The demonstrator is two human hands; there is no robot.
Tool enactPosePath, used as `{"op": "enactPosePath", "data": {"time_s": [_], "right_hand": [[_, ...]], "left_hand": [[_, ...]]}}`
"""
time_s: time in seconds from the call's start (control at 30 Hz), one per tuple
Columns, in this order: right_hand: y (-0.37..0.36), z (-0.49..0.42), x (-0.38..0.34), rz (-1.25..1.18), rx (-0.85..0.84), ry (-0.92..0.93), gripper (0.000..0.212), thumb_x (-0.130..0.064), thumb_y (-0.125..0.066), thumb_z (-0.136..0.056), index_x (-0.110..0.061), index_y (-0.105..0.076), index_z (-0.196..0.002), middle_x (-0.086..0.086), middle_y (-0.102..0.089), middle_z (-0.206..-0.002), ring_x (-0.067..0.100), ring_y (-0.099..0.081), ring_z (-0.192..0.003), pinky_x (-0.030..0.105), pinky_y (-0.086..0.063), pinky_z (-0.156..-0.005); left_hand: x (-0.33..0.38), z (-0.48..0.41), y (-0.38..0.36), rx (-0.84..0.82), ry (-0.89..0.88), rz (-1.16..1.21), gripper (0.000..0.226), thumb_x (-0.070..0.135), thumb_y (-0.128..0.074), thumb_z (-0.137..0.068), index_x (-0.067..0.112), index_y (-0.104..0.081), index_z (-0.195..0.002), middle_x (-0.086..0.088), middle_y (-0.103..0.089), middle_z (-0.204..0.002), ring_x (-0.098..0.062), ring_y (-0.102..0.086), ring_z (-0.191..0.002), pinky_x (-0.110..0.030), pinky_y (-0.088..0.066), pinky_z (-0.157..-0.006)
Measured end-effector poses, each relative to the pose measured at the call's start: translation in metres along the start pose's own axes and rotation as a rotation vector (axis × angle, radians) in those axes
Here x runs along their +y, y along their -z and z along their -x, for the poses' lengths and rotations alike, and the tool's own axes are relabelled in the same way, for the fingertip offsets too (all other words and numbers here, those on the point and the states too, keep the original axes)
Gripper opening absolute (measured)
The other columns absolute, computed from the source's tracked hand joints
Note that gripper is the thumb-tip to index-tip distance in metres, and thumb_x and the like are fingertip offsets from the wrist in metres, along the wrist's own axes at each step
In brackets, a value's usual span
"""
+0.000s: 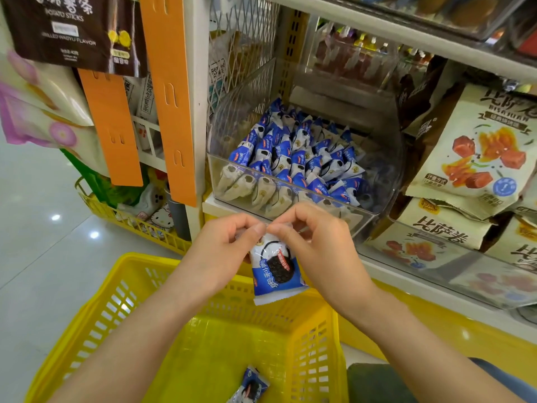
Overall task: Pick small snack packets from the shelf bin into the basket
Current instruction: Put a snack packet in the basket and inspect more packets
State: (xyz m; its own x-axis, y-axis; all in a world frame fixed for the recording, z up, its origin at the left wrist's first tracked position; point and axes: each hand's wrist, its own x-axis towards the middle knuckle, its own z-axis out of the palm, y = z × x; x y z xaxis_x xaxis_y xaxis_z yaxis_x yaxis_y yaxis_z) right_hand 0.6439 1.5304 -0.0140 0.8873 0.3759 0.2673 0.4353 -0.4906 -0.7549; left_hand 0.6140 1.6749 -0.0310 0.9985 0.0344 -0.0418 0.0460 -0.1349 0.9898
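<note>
Pinched at its top seam by both hands: snack packet (pixel 276 269), left hand (pixel 226 245) and right hand (pixel 316 245) meeting above it, fingers (pixel 252 228) curled, thumb tips pressed onto the wrapper. Dangling just in front of the shelf bin (pixel 386 175), over the far rim of the yellow basket (pixel 122 283); likely gripped high so as to drop straight down. Lying on the basket floor, near side, a second packet (pixel 250 386), with wide open floor around it. Close behind the knuckles, the shelf edge (pixel 220 205); free air below.
</note>
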Motion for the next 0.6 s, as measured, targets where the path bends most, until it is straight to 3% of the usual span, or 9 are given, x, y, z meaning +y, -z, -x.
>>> {"op": "enactPosePath", "data": {"time_s": [0.13,0.23,0.3,0.37,0.47,0.6], "right_hand": [[0.001,0.005,-0.001,0.126,0.033,0.085,0.011,-0.031,-0.061,-0.085,-0.021,-0.062,-0.080,-0.012,-0.055,-0.077,0.003,-0.051,-0.078,0.016,-0.041,-0.068],[0.004,0.004,-0.002,0.190,0.123,0.111,0.006,-0.029,-0.061,-0.084,-0.024,-0.062,-0.081,-0.014,-0.053,-0.079,0.002,-0.045,-0.080,0.012,-0.037,-0.069],[0.005,0.004,-0.003,0.155,0.180,0.123,0.004,-0.027,-0.061,-0.085,-0.027,-0.059,-0.081,-0.013,-0.054,-0.079,0.003,-0.046,-0.080,0.012,-0.036,-0.069],[0.006,0.003,-0.005,0.079,0.231,0.118,0.005,-0.026,-0.059,-0.086,-0.029,-0.058,-0.082,-0.014,-0.056,-0.080,0.005,-0.050,-0.080,0.014,-0.039,-0.070],[0.009,0.003,-0.007,-0.007,0.247,0.150,0.007,-0.019,-0.062,-0.086,-0.025,-0.061,-0.083,-0.010,-0.059,-0.084,0.005,-0.055,-0.083,0.013,-0.042,-0.072],[0.009,0.004,-0.008,-0.030,0.126,0.244,0.002,-0.019,-0.065,-0.082,-0.018,-0.066,-0.081,-0.009,-0.060,-0.090,0.003,-0.055,-0.092,0.015,-0.042,-0.083]], "left_hand": [[0.000,0.000,-0.002,0.012,0.018,-0.028,0.019,0.022,-0.050,-0.092,0.017,-0.063,-0.079,-0.003,-0.065,-0.075,-0.016,-0.058,-0.071,-0.026,-0.048,-0.064],[-0.002,0.001,-0.005,0.132,0.009,-0.101,0.016,0.037,-0.053,-0.087,0.022,-0.059,-0.082,0.004,-0.065,-0.081,-0.020,-0.062,-0.081,-0.035,-0.050,-0.075],[-0.006,0.001,-0.004,0.180,0.065,-0.167,0.026,0.048,-0.047,-0.085,0.023,-0.054,-0.081,0.002,-0.062,-0.082,-0.021,-0.061,-0.084,-0.039,-0.049,-0.077],[-0.006,0.000,-0.005,0.122,0.197,-0.190,0.038,0.054,-0.034,-0.089,0.023,-0.054,-0.080,0.000,-0.061,-0.079,-0.020,-0.061,-0.078,-0.038,-0.049,-0.074],[0.001,-0.001,-0.009,-0.046,0.412,0.083,0.060,0.053,-0.017,-0.093,0.017,-0.063,-0.077,0.001,-0.068,-0.070,-0.014,-0.064,-0.061,-0.026,-0.049,-0.060],[0.006,-0.003,0.000,-0.058,0.371,0.553,0.057,0.052,-0.025,-0.093,0.013,-0.067,-0.096,-0.006,-0.074,-0.086,-0.019,-0.070,-0.073,-0.031,-0.051,-0.066]]}}
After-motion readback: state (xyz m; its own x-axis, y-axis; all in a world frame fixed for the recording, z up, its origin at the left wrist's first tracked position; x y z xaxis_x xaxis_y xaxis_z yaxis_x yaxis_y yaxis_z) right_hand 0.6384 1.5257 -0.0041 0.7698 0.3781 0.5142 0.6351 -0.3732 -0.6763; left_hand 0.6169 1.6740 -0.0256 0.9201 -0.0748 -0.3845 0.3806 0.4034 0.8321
